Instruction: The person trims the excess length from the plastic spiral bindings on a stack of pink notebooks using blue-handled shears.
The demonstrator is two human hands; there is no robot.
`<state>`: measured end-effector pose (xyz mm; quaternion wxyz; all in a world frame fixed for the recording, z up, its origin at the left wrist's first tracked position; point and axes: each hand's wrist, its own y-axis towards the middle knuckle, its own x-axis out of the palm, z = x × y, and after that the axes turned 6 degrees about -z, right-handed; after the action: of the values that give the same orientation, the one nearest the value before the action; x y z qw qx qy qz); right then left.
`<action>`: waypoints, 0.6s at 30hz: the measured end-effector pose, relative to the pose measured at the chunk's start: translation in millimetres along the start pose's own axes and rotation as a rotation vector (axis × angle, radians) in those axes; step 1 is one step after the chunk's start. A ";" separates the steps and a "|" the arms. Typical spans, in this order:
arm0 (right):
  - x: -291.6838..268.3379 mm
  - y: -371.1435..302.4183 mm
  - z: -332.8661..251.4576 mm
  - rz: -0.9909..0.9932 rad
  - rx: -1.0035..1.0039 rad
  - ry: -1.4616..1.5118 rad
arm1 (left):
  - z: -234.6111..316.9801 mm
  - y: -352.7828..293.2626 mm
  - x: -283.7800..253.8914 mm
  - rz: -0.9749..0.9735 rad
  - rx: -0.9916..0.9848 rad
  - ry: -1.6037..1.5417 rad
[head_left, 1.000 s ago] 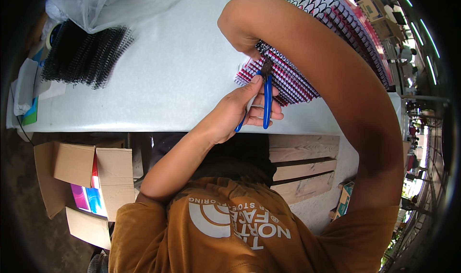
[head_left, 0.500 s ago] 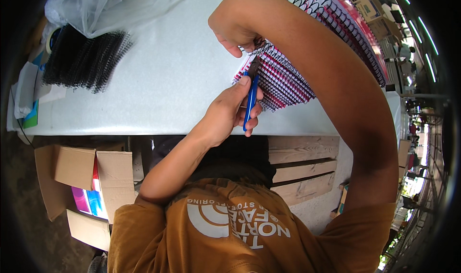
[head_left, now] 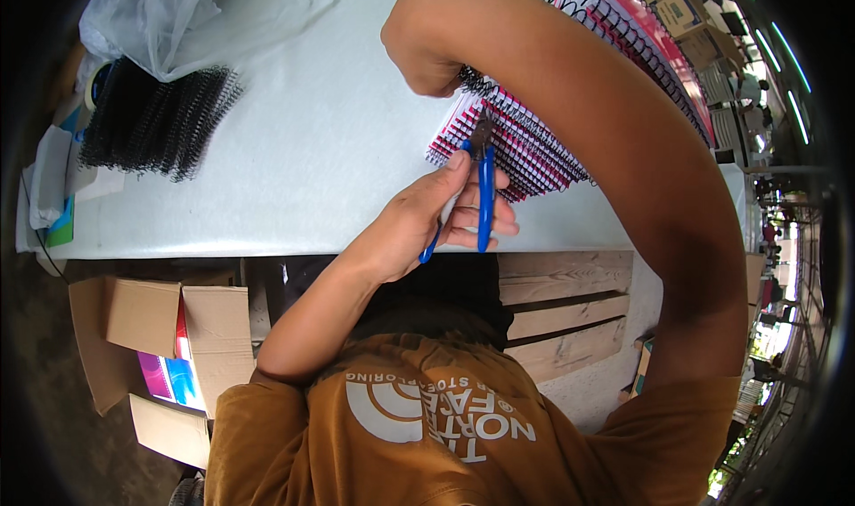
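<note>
In my left hand (head_left: pixel 427 208) is a pair of pliers (head_left: pixel 486 190) with blue handles and dark jaws. The handles are spread, and the jaws point away from me over a stack of spiral-bound notebooks (head_left: pixel 533 157) with pink-and-white edges and black coils. My right arm reaches across and around the far side of the stack. At its end, my right hand (head_left: pixel 419 56) bends down beside the stack's far left corner, next to black coil ends (head_left: pixel 476 80). Its fingers are hidden behind the hand and wrist.
A pile of loose black spiral coils (head_left: pixel 160 118) lies on the pale table (head_left: pixel 312 167) at left, beside a clear plastic bag (head_left: pixel 178 25). More bound notebooks (head_left: pixel 655 52) stand at far right. Below the table's edge sit an open cardboard box (head_left: pixel 214 328) and wooden slats (head_left: pixel 561 279).
The pliers' handles have spread apart in my left hand, and the jaws have shifted slightly right. My right hand has turned so that its fingers no longer show.
</note>
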<state>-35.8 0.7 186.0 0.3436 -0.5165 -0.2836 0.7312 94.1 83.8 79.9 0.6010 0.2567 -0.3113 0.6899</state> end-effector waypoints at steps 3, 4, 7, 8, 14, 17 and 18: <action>-1.9 -0.5 -1.6 -0.006 -0.009 -0.011 | 2.8 6.1 0.7 0.037 -0.005 -0.026; -3.0 -0.5 -1.9 -0.007 -0.008 -0.011 | 3.6 7.3 -1.3 0.021 0.008 -0.003; -6.2 -2.7 -2.4 -0.008 -0.010 -0.016 | -0.8 6.9 -15.8 -0.083 0.049 -0.022; -7.7 -4.4 -2.8 -0.006 -0.012 -0.020 | -4.8 4.8 -24.8 -0.155 0.064 -0.087; -12.8 -3.0 2.2 0.004 -0.006 -0.006 | 2.2 1.0 -4.3 -0.040 0.030 0.010; -11.0 -3.6 -1.6 -0.005 -0.015 -0.013 | 5.9 4.0 -5.1 -0.053 0.032 0.027; -9.1 -2.6 -1.4 -0.012 -0.012 -0.014 | 6.8 4.5 -6.2 -0.070 0.024 0.045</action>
<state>-31.8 -4.9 192.7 0.3428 -0.5118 -0.2934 0.7311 90.4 74.2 79.5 0.6286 0.2589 -0.2801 0.6778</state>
